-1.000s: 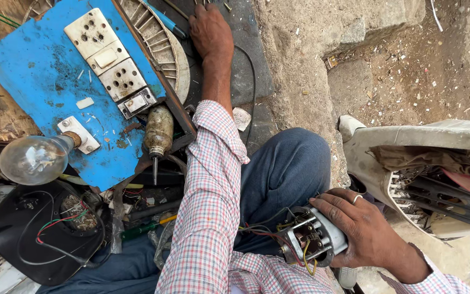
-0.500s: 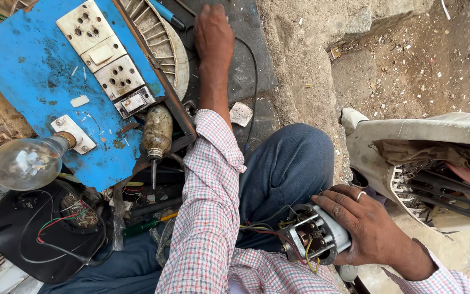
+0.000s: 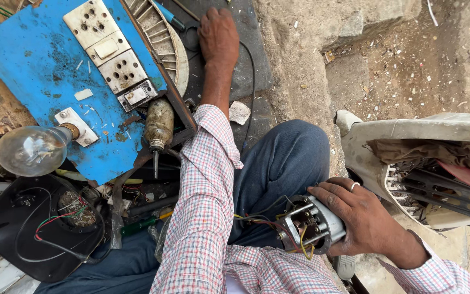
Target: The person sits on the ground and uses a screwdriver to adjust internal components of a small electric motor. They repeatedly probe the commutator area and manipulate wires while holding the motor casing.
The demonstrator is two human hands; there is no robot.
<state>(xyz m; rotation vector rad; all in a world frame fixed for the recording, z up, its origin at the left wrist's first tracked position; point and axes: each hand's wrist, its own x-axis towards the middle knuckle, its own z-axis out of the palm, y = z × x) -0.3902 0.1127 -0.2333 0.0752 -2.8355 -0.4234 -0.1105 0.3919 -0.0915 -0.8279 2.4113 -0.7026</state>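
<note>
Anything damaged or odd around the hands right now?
Yes. The small motor in the right hand is open, its coloured wires loose. The blue socket board is scuffed and lies askew, its bare bulb overhanging the edge. The left hand rests on dark matting.

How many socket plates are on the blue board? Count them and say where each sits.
2. One socket plate sits at the top of the blue board; the other socket plate lies just below it, toward the oily bottle. None seems hidden.
</note>
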